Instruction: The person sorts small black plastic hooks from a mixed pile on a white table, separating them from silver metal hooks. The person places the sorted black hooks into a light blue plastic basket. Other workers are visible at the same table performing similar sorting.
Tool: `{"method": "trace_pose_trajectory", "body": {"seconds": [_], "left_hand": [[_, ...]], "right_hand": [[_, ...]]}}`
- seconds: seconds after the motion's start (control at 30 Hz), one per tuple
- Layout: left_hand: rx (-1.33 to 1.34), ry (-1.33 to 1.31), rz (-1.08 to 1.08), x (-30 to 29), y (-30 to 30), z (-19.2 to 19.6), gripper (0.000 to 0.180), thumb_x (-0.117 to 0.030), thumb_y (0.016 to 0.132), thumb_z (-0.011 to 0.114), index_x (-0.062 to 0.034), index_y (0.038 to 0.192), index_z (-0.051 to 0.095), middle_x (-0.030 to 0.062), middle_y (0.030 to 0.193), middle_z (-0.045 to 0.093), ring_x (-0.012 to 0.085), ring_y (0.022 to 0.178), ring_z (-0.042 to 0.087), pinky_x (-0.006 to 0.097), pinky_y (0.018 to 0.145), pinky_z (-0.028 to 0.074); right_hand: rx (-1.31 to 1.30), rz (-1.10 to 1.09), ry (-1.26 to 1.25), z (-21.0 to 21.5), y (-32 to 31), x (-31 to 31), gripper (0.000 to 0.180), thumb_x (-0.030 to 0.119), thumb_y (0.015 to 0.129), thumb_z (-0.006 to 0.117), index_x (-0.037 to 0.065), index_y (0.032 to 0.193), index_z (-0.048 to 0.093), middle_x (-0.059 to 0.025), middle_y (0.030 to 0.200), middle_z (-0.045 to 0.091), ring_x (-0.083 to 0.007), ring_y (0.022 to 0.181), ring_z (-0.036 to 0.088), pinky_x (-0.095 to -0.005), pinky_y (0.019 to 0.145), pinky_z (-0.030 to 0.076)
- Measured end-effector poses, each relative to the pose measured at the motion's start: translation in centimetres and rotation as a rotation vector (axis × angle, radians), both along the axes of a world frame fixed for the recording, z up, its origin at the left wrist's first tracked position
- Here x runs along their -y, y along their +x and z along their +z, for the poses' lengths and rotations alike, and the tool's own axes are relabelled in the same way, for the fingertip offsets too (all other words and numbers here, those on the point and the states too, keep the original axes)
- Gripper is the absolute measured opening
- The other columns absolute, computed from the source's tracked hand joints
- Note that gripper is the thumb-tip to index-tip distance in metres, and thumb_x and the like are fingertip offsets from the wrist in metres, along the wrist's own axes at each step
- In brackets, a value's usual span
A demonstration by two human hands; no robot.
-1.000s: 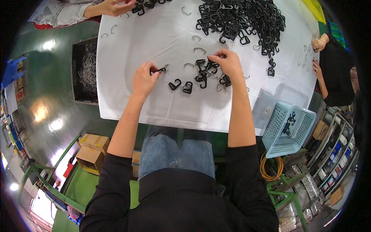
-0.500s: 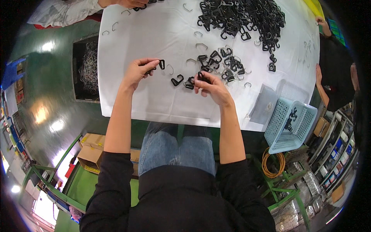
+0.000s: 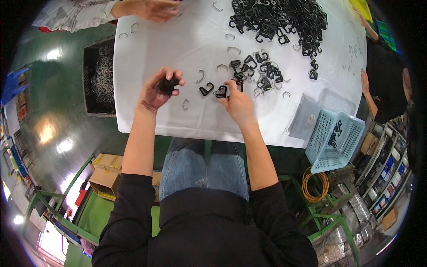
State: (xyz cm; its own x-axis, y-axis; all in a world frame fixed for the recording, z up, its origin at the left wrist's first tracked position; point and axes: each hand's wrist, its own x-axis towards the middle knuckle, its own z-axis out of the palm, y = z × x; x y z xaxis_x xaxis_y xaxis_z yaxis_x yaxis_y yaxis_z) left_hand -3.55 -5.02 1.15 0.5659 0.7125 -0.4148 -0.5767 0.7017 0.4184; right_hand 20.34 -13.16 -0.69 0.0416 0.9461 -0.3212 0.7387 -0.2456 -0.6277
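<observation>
My left hand [image 3: 161, 89] is closed around black plastic hooks [image 3: 168, 84], blurred and partly covered by the fingers. My right hand [image 3: 239, 103] reaches low over the white table, its thumb and forefinger apart on either side of a black hook with a wire clip [image 3: 220, 92]. Just left of that lies a single black hook [image 3: 206, 89]. Loose bent wire clips lie between my hands, one wire clip [image 3: 186, 104] closest to the near edge. Beyond my right hand sits a small cluster of black hooks and wire clips [image 3: 269, 73].
A large heap of black hooks [image 3: 278, 20] covers the far table. At the right stand a blue basket [image 3: 316, 153] with some hooks inside and a clear plastic box [image 3: 304, 118]. A dark crate of wire clips [image 3: 98, 111] is at the left. Co-workers' hands [image 3: 153, 10] are at the table's edges.
My right hand has lowered toward the hooks and no longer holds a black hook. My left hand has turned, its fingers curled round black hooks. One more wire clip lies near the table's front.
</observation>
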Motion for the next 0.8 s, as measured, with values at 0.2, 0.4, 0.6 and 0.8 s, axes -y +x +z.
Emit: {"method": "trace_pose_trajectory", "body": {"seconds": [0.2,0.4,0.6,0.8], "left_hand": [[-0.800,0.121,-0.316,2.2,2.8,-1.2,0.017,-0.018,0.079,0.064,-0.0070,0.092,0.058,0.0016,0.083,0.059,0.0130,0.071,0.057,0.024,0.054,0.043],[-1.535,0.894,-0.184,5.9,7.1,-2.8,0.027,-0.012,0.070,0.069,-0.0054,0.093,0.056,0.0094,0.079,0.055,0.0260,0.070,0.055,0.034,0.064,0.044],[-1.546,0.891,-0.367,6.0,7.9,-3.2,0.031,-0.012,0.070,0.069,-0.0052,0.093,0.051,0.0102,0.087,0.054,0.0268,0.076,0.055,0.036,0.066,0.044],[-1.613,0.888,-0.149,6.1,7.9,-3.3,0.032,-0.013,0.071,0.069,-0.0036,0.096,0.049,0.0124,0.088,0.053,0.0272,0.077,0.055,0.035,0.067,0.045]], "right_hand": [[-0.210,-0.116,-0.187,0.2,0.7,0.8,0.021,0.013,0.075,0.066,0.005,0.087,0.051,-0.0083,0.068,0.059,-0.0227,0.056,0.059,-0.0322,0.049,0.044],[-1.132,-0.487,-0.418,5.1,5.4,2.6,0.014,0.012,0.078,0.063,0.004,0.084,0.053,-0.0059,0.068,0.058,-0.0158,0.052,0.059,-0.0231,0.041,0.039],[-0.715,-0.585,-0.346,2.3,6.3,0.7,0.014,0.017,0.078,0.060,0.005,0.084,0.054,-0.0049,0.064,0.057,-0.0150,0.051,0.059,-0.0234,0.041,0.041],[0.230,-0.418,-0.191,-1.6,2.7,-0.8,0.027,0.024,0.078,0.060,0.002,0.092,0.054,-0.0139,0.065,0.061,-0.0246,0.050,0.061,-0.0341,0.058,0.049]]}}
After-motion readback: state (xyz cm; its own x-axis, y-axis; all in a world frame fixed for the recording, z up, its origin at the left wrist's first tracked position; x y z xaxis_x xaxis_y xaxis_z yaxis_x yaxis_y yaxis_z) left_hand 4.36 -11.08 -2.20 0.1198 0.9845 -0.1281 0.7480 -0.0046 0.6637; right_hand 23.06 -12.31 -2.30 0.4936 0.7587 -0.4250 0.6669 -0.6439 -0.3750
